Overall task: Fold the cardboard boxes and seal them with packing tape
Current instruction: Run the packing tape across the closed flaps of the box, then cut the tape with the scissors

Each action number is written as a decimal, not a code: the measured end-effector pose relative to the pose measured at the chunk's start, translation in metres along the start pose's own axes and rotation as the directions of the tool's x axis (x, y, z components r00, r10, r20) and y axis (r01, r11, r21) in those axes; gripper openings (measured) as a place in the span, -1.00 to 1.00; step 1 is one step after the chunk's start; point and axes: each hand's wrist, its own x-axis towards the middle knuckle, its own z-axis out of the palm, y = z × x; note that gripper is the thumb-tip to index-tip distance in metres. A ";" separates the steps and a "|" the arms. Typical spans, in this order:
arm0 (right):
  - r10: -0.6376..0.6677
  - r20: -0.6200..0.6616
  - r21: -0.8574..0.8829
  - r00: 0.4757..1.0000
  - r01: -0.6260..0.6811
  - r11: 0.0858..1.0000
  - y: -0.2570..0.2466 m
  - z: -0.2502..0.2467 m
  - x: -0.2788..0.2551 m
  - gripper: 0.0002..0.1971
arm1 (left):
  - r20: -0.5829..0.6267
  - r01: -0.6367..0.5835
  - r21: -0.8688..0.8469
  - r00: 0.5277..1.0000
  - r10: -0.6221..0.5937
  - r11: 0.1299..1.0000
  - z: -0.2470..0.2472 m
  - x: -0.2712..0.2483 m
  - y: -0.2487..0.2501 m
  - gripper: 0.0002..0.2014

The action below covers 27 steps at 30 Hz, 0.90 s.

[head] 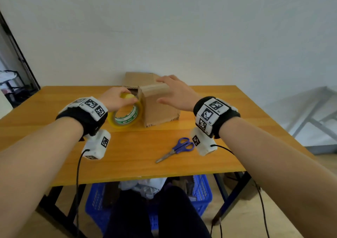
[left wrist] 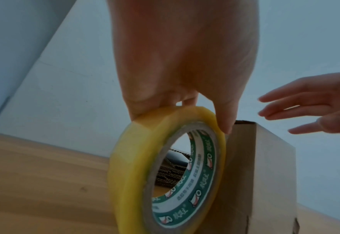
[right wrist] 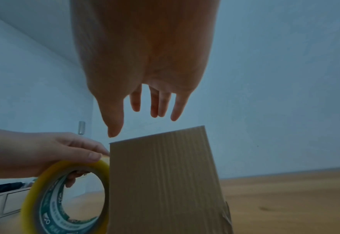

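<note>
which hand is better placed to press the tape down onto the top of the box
Right. The right hand hovers open over the box, fingers spread above its top. The left hand already grips the tape beside it.

A table (head: 127, 155) stands before me against a wall. Near its middle stands an upright cardboard box (head: 160, 110). My left hand (head: 116, 99) holds a roll of packing tape (head: 125, 114) on edge just left of the box, touching its side. My right hand (head: 175, 93) hovers over the box top. Behind the box, flat cardboard (head: 138, 79) leans by the wall. Scissors (head: 176, 149) lie nearer me, to the right. A basket (head: 202, 192) sits under the table.
</note>
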 end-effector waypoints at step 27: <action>0.265 0.503 -0.370 0.822 -0.072 0.926 0.018 0.028 -0.070 -0.67 | -0.030 -0.020 0.051 0.999 0.021 0.999 0.012 -0.034 0.033 -0.55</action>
